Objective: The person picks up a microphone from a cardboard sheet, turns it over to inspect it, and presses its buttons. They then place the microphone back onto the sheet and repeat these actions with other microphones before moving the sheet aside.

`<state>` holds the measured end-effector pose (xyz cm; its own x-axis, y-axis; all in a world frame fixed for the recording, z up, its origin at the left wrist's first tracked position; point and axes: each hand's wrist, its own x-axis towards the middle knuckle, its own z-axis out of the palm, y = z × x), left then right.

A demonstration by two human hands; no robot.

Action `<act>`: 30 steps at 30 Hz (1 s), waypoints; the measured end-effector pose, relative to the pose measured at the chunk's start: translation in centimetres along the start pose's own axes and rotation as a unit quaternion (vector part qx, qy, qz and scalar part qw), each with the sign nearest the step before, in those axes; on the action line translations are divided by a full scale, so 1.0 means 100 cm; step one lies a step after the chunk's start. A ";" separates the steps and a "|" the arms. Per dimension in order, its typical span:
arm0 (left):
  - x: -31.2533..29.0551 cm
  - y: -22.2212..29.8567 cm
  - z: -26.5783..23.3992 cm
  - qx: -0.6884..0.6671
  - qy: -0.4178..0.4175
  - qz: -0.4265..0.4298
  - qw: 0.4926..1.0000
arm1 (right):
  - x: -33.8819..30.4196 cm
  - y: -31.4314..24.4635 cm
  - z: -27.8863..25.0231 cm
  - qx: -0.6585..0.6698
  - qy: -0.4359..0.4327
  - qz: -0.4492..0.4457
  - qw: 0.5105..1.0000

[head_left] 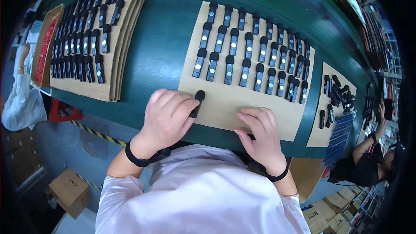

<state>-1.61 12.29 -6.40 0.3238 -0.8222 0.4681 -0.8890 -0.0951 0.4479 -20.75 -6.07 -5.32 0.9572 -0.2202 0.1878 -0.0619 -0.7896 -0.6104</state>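
Several small black clip-on microphones (229,69) with foam tops stand out in three rows on a cardboard sheet (225,108), most with a pale round spot on the body. At the sheet's near left part, my left hand (167,115) pinches one more microphone (199,96) by its lower body, foam top pointing away from me. My right hand (262,134) hovers over or rests at the sheet's near edge; which of these I cannot tell. Its fingers are bent and apart from the thumb, with nothing between them.
On the green table (164,39), stacked cardboard sheets (119,60) at left carry more microphones. Beyond is a box of red pieces (47,47). Rightward lie a smaller cardboard sheet (318,123) with jumbled black parts and a blue striped panel (340,134). Co-workers sit at both ends.
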 end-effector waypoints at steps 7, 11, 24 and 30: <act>-0.017 -0.010 -0.003 0.114 -0.032 0.034 0.992 | -0.009 0.004 0.014 -0.080 -0.028 0.042 0.996; -0.023 -0.010 -0.007 0.104 -0.060 0.035 0.992 | -0.011 0.006 0.016 -0.086 -0.026 0.035 0.995; -0.011 -0.015 -0.001 0.085 -0.076 0.010 0.993 | -0.013 0.008 0.014 -0.089 -0.006 0.035 0.995; -0.015 -0.014 0.000 0.085 -0.095 0.000 0.992 | -0.023 0.027 -0.019 -0.073 0.064 0.048 0.994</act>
<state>-0.83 13.61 -7.72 0.2719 -0.9115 0.3087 -0.9358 -0.1758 0.3055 -23.61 -8.82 -5.93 0.9018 -0.3620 0.2358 -0.2002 -0.8338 -0.5145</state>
